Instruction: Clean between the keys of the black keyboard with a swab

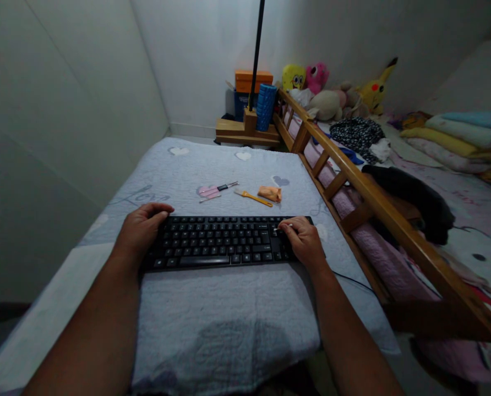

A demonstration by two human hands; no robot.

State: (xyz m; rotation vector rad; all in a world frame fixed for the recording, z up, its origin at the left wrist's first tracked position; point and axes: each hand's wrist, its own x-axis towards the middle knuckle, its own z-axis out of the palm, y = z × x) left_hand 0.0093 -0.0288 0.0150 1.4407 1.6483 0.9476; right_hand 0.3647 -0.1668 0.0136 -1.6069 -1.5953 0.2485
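Observation:
A black keyboard (216, 241) lies flat on the pale blue quilted cover. My left hand (144, 228) is closed around its left end, thumb along the top corner. Over the right part of the keys, my right hand (301, 235) pinches a thin white-tipped stick that looks like a cotton swab (276, 229), its tip at the keys left of the number pad. My palm hides much of that pad. Beyond the keyboard lie another cotton swab (209, 198), a slim tool with a black grip and metal end (228, 186), a yellow-handled brush (257, 199) and a folded orange cloth (269, 193).
A wooden bed rail (336, 171) runs along the right side, with bedding and plush toys (326, 104) past it. The keyboard's cable (355, 280) trails right. At the far end stand a wooden base with a black pole (257, 55) and a blue roller (266, 107).

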